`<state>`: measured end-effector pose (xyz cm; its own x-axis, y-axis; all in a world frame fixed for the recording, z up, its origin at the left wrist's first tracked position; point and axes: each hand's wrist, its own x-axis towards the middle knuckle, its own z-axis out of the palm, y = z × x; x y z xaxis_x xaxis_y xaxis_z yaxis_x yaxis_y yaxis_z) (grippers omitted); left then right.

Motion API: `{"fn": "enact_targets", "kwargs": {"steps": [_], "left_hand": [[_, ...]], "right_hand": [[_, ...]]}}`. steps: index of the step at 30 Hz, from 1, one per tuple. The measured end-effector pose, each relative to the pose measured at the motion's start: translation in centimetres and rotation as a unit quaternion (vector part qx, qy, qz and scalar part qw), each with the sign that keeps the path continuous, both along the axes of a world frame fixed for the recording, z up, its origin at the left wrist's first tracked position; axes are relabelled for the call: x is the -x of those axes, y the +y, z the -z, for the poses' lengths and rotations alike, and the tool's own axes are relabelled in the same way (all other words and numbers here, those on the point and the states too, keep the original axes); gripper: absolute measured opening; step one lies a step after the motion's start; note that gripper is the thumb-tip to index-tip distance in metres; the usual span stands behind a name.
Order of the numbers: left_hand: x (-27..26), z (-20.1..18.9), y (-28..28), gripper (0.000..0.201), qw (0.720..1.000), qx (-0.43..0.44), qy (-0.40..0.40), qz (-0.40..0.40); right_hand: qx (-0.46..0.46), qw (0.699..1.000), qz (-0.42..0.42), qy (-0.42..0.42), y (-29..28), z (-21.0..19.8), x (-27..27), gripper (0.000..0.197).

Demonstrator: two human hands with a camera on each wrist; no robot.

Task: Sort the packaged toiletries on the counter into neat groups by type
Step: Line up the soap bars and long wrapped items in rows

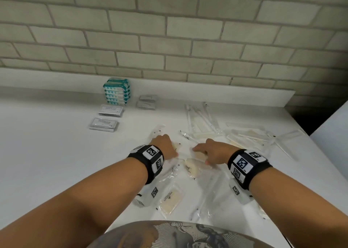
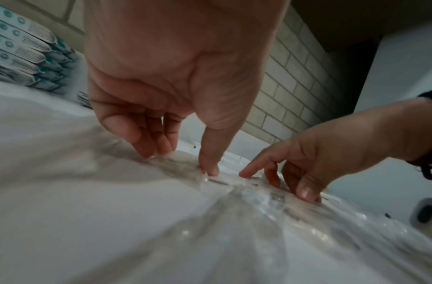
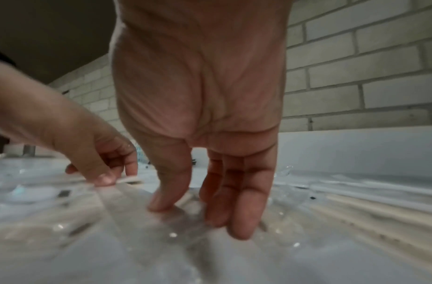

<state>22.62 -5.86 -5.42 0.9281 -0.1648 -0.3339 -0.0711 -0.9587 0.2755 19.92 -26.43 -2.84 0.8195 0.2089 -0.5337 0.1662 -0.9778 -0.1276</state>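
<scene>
My left hand (image 1: pixel 166 146) reaches down onto the white counter (image 1: pixel 56 144) and pinches a clear packet with a cream item (image 1: pixel 177 145) between thumb (image 2: pixel 210 167) and fingers (image 2: pixel 149 148). A hand's width to the right, my right hand (image 1: pixel 209 151) rests straight fingers (image 3: pixel 236 221) and thumb on loose clear packets. A packed comb (image 1: pixel 194 163) lies just below it. Sorted groups stand at the back left: stacked teal packs (image 1: pixel 116 92), grey sachets (image 1: pixel 147 102) and two piles of white sachets (image 1: pixel 111 110).
Clear-wrapped toothbrushes (image 1: pixel 205 118) and combs (image 1: pixel 250 135) lie scattered at the right, near the counter's right edge. A cream soap packet (image 1: pixel 171 198) and more clear wrappers lie close to my body. A brick wall (image 1: pixel 169 31) backs the counter.
</scene>
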Motion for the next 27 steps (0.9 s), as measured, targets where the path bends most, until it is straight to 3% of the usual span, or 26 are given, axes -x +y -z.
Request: {"fn": "enact_targets", "kwargs": {"steps": [6, 9, 12, 14, 17, 20, 23, 25, 27], "left_hand": [[0.6, -0.6, -0.2, 0.062, 0.998, -0.013, 0.053, -0.016], [1.7, -1.2, -0.2, 0.04, 0.997, 0.056, 0.034, -0.036], [3.6, -2.9, -0.2, 0.025, 0.984, 0.16, 0.026, -0.07], [5.4, -4.1, 0.3, 0.032, 0.973, 0.203, 0.079, -0.079], [8.6, -4.9, 1.2, 0.042, 0.987, 0.093, 0.133, -0.018], [11.8, -3.6, 1.2, 0.052, 0.99, -0.072, 0.109, 0.049], [13.5, -2.0, 0.5, 0.061, 0.995, -0.081, 0.056, 0.024], [13.7, -1.6, 0.1, 0.061, 0.997, -0.053, 0.049, 0.001], [13.8, -1.5, -0.3, 0.059, 0.997, -0.028, 0.067, -0.018]], "right_hand": [[0.029, 1.0, 0.01, -0.003, -1.1, -0.3, -0.4, 0.053], [0.018, 0.997, -0.052, -0.06, -1.4, -0.3, -0.3, 0.035], [0.014, 0.985, -0.158, -0.075, -1.4, 0.5, 0.2, 0.064], [0.023, 0.982, -0.165, -0.082, -1.9, 0.8, 0.6, 0.063], [0.054, 0.985, -0.131, -0.096, -2.6, 0.2, 0.8, 0.031], [0.052, 0.992, -0.08, -0.089, -2.6, -1.0, 0.5, 0.031], [-0.061, 0.992, -0.015, -0.106, -1.2, -2.6, 0.4, 0.028], [-0.125, 0.992, 0.008, -0.034, 0.8, -3.2, 1.3, 0.022], [-0.114, 0.992, 0.001, 0.046, 2.9, -2.1, 2.5, 0.022]]}}
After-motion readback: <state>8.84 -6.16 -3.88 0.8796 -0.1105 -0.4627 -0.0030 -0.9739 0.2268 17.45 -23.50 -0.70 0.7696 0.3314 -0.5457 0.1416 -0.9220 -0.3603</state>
